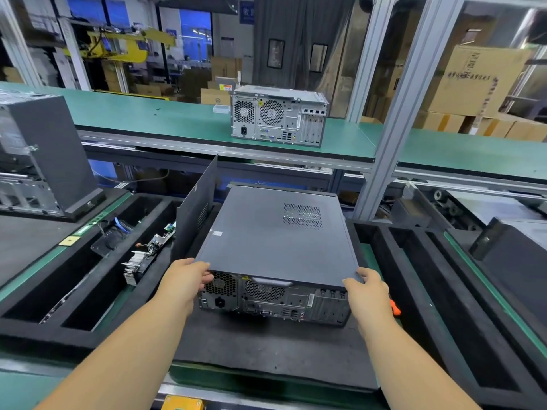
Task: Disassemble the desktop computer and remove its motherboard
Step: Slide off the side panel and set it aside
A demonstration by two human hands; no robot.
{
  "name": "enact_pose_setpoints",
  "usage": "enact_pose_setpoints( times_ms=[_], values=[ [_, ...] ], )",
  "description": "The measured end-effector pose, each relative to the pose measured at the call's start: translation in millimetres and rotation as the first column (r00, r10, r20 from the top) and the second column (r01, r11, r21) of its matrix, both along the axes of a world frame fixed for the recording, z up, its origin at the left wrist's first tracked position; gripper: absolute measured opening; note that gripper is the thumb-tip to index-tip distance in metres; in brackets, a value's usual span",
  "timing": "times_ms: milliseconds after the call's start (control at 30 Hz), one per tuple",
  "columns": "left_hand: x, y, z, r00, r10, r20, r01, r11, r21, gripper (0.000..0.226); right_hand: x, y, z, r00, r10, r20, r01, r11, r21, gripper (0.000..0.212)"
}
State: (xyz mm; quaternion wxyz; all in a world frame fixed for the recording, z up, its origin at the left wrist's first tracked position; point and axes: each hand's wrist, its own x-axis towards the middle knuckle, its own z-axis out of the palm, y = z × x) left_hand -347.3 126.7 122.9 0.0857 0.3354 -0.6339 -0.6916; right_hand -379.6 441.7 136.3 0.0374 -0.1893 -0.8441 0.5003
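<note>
Desktop computer [275,241] lies flat — rear ports toward the person; both hands [185,278] [368,287] pinch its lid's near corners.

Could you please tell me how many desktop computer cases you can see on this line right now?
4, possibly more out of frame: one under both hands, one on the green shelf, one stripped at far left, one partly cut off at right.

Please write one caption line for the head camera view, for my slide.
Both hands, left hand and right hand, grip the rear corners of the side cover on a desktop computer lying flat.
</note>
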Motion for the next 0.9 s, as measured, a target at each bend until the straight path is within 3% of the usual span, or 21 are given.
enact_pose_setpoints(
  times_ms=[167,300,500,667,767,900],
  values=[
    [-2,-1,11,0.999,0.024,0.029,-0.029,0.982,0.187,0.015,-2,1,6,0.993,-0.118,-0.002,0.115,0.967,-0.226,0.050],
    [-6,-6,18,0.999,0.026,-0.033,-0.018,0.973,0.230,0.015,-4,3,9,0.980,-0.198,0.025,0.192,0.899,-0.393,0.047],
    [-10,-15,21,0.998,0.019,-0.064,0.002,0.950,0.313,0.008,-10,1,10,0.978,-0.210,-0.009,0.181,0.863,-0.471,0.044],
    [-18,-18,30,0.992,0.023,-0.121,0.018,0.944,0.329,0.008,-20,8,23,0.982,-0.179,0.055,0.181,0.831,-0.526,0.008],
    [-22,-20,39,0.985,-0.001,-0.174,0.062,0.935,0.349,0.004,-26,12,31,0.990,-0.059,0.129,0.123,0.809,-0.575,0.016],
    [-25,-21,43,0.963,-0.012,-0.268,0.130,0.895,0.428,0.011,-27,16,35,0.999,0.011,0.035,0.006,0.883,-0.469,0.015]
  ],
)
